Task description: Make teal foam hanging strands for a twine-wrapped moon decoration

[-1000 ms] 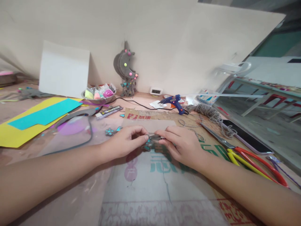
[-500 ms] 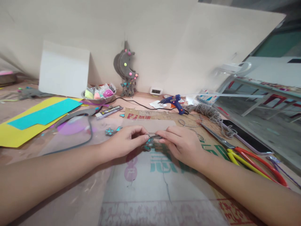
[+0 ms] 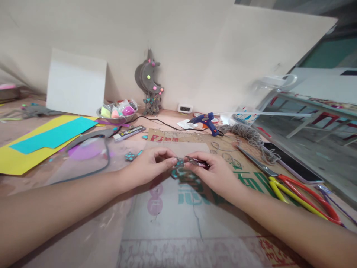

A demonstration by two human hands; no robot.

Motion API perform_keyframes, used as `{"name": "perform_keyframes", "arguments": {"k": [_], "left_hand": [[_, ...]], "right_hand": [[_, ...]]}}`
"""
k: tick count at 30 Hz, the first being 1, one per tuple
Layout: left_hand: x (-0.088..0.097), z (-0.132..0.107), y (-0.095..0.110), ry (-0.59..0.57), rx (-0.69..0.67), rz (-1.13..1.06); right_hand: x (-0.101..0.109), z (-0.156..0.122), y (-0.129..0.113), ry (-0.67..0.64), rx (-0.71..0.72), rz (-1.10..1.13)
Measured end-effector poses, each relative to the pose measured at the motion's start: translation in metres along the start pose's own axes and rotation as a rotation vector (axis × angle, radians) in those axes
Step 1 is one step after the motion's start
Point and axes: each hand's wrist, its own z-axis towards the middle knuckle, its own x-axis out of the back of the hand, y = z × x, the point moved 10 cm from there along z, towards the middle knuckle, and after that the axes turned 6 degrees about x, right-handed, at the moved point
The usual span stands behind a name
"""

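Note:
My left hand and my right hand meet over the middle of a cardboard sheet. Both are closed in a pinch on a small grey and teal craft piece held just above the sheet. In my right hand's fingers there is also a thin dark metal tool pointing at the piece. Another small teal and grey piece lies left of my left hand.
A blue glue gun with a cord, a tangle of grey twine, scissors with red and yellow handles and a phone lie right. Yellow and teal sheets, a bowl of coloured balls and a grey moon ornament are behind.
Both hands have lifted the small piece a little and my right hand has turned, so the thin metal tool now shows between its fingers.

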Motion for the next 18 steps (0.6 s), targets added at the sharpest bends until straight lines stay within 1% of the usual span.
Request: {"name": "perform_keyframes", "arguments": {"k": [2,5,8,10,14,16,18], "left_hand": [[0.0,-0.001,0.001,-0.001,-0.019,0.011],[-0.001,-0.003,0.0,-0.004,-0.03,0.031],[-0.004,-0.003,-0.002,-0.022,0.005,0.049],[-0.005,-0.003,-0.001,-0.027,0.002,0.127],[-0.006,-0.004,0.012,-0.002,-0.128,0.333],[-0.008,-0.005,0.015,-0.015,-0.173,0.339],[-0.01,-0.005,0.016,-0.035,-0.19,0.306]], "right_hand": [[-0.003,0.0,0.001,-0.017,-0.016,0.012],[-0.003,0.0,0.001,-0.02,-0.021,-0.032],[0.0,-0.002,-0.002,0.009,-0.001,-0.058],[0.003,-0.003,-0.006,0.041,0.035,-0.081],[0.003,-0.004,-0.011,0.049,0.079,-0.126],[0.004,-0.004,-0.008,0.052,0.05,-0.104],[0.006,-0.004,-0.002,0.07,-0.001,-0.061]]}}
